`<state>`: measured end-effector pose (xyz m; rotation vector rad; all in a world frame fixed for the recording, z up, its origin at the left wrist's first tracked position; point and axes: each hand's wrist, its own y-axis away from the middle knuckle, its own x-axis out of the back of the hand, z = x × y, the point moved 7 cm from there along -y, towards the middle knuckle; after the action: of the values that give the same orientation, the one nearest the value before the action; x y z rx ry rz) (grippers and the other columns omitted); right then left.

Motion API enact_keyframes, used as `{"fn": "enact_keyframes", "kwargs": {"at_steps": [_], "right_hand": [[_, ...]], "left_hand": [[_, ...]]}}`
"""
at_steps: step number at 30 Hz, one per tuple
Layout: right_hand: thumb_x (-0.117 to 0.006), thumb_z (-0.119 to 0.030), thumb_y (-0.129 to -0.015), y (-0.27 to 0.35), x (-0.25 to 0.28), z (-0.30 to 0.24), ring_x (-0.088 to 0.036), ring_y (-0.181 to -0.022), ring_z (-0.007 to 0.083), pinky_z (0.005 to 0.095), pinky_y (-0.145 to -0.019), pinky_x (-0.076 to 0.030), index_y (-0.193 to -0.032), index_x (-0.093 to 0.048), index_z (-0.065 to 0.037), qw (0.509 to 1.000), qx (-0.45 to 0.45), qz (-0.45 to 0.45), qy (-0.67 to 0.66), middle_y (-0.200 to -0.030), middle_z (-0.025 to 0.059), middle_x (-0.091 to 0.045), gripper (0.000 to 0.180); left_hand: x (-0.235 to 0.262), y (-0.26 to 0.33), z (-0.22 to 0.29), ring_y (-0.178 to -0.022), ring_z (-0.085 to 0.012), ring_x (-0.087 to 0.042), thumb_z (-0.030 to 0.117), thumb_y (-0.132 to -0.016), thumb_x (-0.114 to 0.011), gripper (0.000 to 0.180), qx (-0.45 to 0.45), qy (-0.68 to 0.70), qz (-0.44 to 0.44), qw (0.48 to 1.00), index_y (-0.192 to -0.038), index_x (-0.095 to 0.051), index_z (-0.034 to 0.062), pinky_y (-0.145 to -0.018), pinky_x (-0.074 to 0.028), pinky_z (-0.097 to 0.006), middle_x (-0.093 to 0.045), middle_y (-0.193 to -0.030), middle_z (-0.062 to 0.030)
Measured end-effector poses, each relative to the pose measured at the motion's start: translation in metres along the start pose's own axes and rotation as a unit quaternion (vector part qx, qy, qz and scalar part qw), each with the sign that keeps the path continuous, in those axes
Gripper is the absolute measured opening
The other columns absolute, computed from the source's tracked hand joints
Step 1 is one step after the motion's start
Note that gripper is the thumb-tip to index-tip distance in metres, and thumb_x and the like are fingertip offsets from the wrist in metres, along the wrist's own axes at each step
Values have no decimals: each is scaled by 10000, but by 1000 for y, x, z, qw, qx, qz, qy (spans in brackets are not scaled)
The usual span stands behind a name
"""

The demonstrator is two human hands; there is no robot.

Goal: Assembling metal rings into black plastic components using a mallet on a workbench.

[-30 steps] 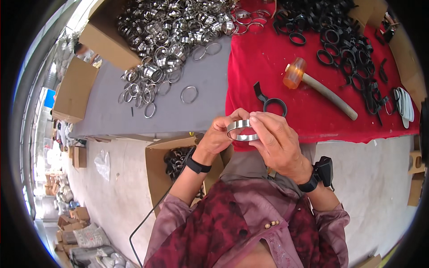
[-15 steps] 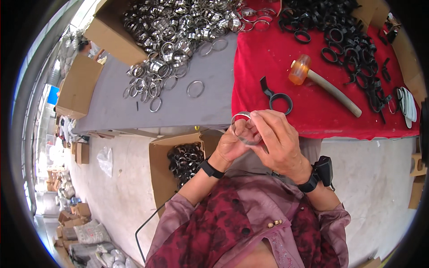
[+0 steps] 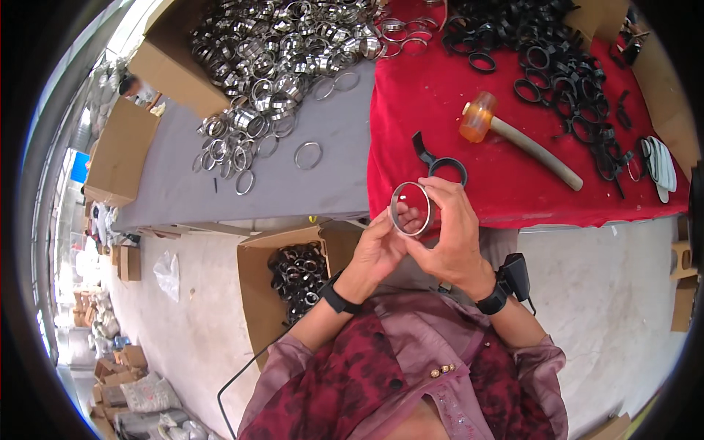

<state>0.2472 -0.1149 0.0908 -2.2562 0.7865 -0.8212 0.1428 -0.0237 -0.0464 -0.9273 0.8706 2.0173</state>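
A thin silver metal ring [image 3: 394, 208] is held upright in front of me at the table's near edge, its open face turned toward me. My right hand [image 3: 453, 238] grips its right side, fingers on the upper rim and thumb low. Fingers of my left hand [image 3: 381, 246] curl at the ring's lower left and show through its opening; the thumb lies along the left rim. Just beyond, on the red cloth, lies a black ring with a bent strap-like tab [image 3: 463, 170]. Farther right rests a mallet [image 3: 480, 117] with an orange head and wooden handle.
Silver rings [image 3: 282, 55] are heaped on the grey cloth [image 3: 330, 183], beside a tipped cardboard box [image 3: 180, 77]. Black rings [image 3: 565, 84] pile up at the far right, near folded white gloves [image 3: 660, 165]. An open carton [image 3: 253, 293] of dark rings stands below the table edge.
The silver ring has turned from a slant to face me more fully. My right-hand fingers now sit along its upper right rim. The view has shifted slightly.
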Motion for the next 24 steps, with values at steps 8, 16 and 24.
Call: {"fn": "enact_keyframes", "kwargs": {"at_steps": [8,16,24], "right_hand": [[-808,-76,-688,16,-5,0,-569,-1126,384,543,-993,-476,-1226,-541,26,978,60,18,201,-1246,192,-573,610],[-774,-80,-803,43,-16,0,-592,-1079,312,499,-973,-530,-1196,-574,-28,968,102,87,214,-1203,137,-601,444],[-792,-163,-836,52,-17,-6,-597,-1115,284,461,-993,-533,-1220,-579,-49,976,122,38,175,-1237,105,-610,453]], "left_hand": [[-55,26,26,-1154,-171,-603,340,-974,-687,560,-78,-326,38,941,-1362,-532,-33,-995,-470,-341,-640,-1236,-104],[-54,21,14,-1080,-109,-599,333,-955,-712,527,-25,-332,3,943,-1346,-562,13,-915,-470,-266,-643,-1173,-45],[-46,27,15,-1083,-169,-639,250,-911,-735,518,-8,-238,-21,971,-1322,-557,-11,-929,-513,-306,-665,-1142,-103]]}}
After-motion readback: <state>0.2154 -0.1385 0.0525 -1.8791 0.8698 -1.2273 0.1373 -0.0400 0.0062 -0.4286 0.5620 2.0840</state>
